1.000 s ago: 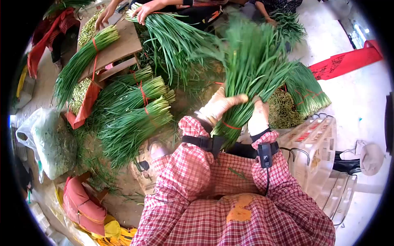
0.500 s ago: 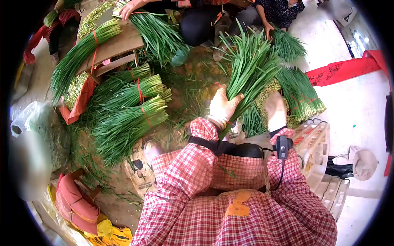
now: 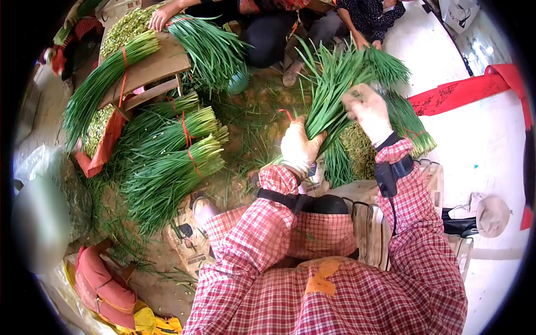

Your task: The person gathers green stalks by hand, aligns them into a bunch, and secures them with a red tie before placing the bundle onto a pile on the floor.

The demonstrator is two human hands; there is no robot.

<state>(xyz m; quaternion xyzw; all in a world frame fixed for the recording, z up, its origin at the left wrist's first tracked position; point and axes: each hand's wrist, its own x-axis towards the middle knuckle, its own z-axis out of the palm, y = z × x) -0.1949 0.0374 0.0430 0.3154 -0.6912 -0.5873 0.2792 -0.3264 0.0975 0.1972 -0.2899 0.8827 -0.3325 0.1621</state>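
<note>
the left hand (image 3: 300, 146) is closing as a fist around the stalk end of the loose chive bunch (image 3: 329, 92), just above frame centre, probably so that the leaves are fanning out toward 12 o'clock. the right hand (image 3: 365, 111), at 1 o'clock of it, is curling over the leaves; whether it is pinching any cannot be told. tied bundles (image 3: 173, 162) are crowding the 9 o'clock side and a co-worker's hand (image 3: 159, 17) is working by the wooden board (image 3: 151, 67) at 11 o'clock, so open floor (image 3: 480, 151) is lying only toward 3 o'clock, past the crate (image 3: 434, 174).
</note>
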